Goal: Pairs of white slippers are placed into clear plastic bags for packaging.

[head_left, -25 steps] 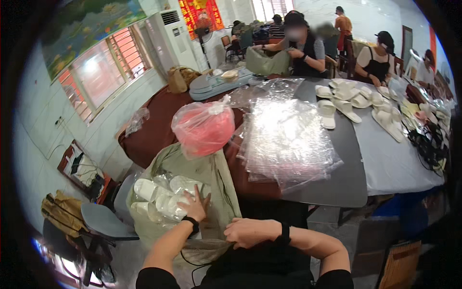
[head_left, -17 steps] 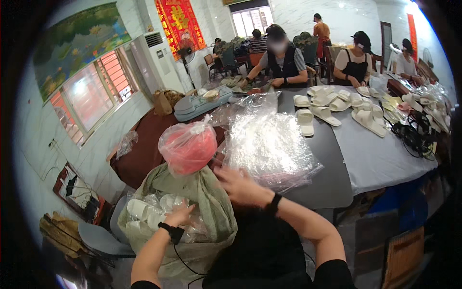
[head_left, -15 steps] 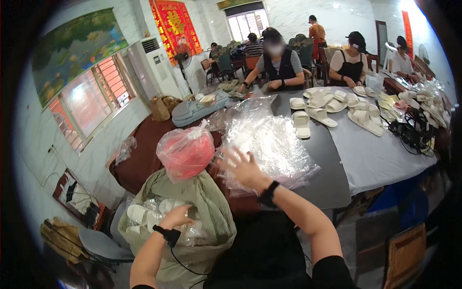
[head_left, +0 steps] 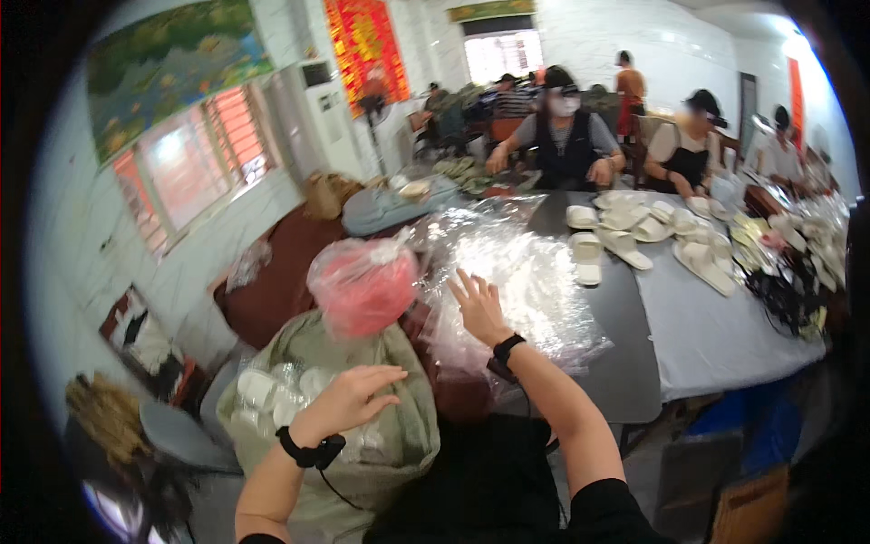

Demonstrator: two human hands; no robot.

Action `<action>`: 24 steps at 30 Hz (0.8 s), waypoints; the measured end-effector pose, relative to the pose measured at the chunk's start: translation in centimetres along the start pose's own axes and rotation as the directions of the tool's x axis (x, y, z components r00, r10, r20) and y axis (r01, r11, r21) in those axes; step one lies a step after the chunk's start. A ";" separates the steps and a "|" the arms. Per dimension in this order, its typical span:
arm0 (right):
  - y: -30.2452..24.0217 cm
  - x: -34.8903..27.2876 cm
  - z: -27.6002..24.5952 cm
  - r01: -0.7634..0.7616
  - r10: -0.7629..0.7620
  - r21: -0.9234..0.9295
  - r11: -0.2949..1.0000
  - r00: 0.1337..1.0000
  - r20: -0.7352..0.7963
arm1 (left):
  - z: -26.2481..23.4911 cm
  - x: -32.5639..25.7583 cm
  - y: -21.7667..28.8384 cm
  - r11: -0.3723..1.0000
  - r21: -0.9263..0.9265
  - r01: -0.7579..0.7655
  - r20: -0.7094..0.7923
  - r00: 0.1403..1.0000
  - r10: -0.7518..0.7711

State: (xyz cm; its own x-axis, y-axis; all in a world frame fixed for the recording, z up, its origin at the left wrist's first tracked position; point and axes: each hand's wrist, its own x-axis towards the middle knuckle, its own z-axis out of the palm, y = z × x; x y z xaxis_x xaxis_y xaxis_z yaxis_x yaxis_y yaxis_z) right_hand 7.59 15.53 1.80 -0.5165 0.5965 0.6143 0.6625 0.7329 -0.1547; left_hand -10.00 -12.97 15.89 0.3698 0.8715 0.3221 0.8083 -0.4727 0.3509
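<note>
My left hand [head_left: 352, 401] is above the mouth of a green woven sack [head_left: 410, 426], fingers stretched and the thumb apart, holding nothing. White slippers [head_left: 260, 388] in clear wrapping fill the sack beneath it. Over a pile of clear plastic bags [head_left: 535, 299] on the dark table, my right hand [head_left: 480, 306] has its fingers spread and nothing in its grasp. Whether its fingertips touch the bags I cannot tell. Between the sack and the pile sits a clear bag of something pinkish red [head_left: 367, 286], knotted at the top.
White slippers [head_left: 625, 218] stand on the dark and grey-covered tables [head_left: 689, 335]. Black straps [head_left: 787, 276] lie in a heap at the right. Two people [head_left: 580, 150] sit across the table; others are farther back. A wooden chair [head_left: 750, 508] stands at lower right.
My left hand has risen from among the wrapped slippers to above the sack. My right hand has shifted slightly right over the plastic bags. The view has turned a little to the left.
</note>
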 end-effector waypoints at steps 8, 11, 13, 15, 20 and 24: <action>-19.3 -2.3 -5.8 0.242 -0.636 0.937 0.253 0.772 -0.027 | -4.5 -8.4 2.9 0.973 0.087 0.213 -0.331 0.928 -0.173; -28.2 -9.5 -5.9 -0.302 -0.876 0.926 0.227 0.353 0.329 | -5.3 -11.9 3.9 0.938 0.114 0.328 -0.429 0.868 -0.251; -31.9 -14.4 -1.3 -0.379 -0.914 0.897 0.227 0.235 0.331 | -5.0 -14.0 4.5 0.933 0.042 0.356 -0.509 0.812 -0.287; -34.6 -18.5 3.1 -0.136 -0.940 0.938 0.320 0.076 0.332 | -4.6 -15.5 5.1 0.935 0.041 0.352 -0.525 0.804 -0.279; -37.1 -23.2 8.0 0.091 -0.874 0.961 0.263 -0.400 0.277 | -4.2 -18.8 5.8 0.961 0.067 0.269 -0.558 0.809 -0.187; -37.5 -24.2 9.7 0.171 -0.849 0.960 0.221 -0.450 0.276 | -5.2 -20.9 6.9 0.964 0.120 0.236 -0.587 0.800 -0.123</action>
State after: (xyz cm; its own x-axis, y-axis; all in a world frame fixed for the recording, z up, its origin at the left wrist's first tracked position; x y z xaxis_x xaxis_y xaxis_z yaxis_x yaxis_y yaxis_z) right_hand -9.94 -23.22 -14.79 -0.4797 -0.8009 -0.3584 -0.4632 0.5781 -0.6718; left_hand -14.53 -35.06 16.12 -0.0727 0.6784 0.7310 0.9216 -0.2345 0.3093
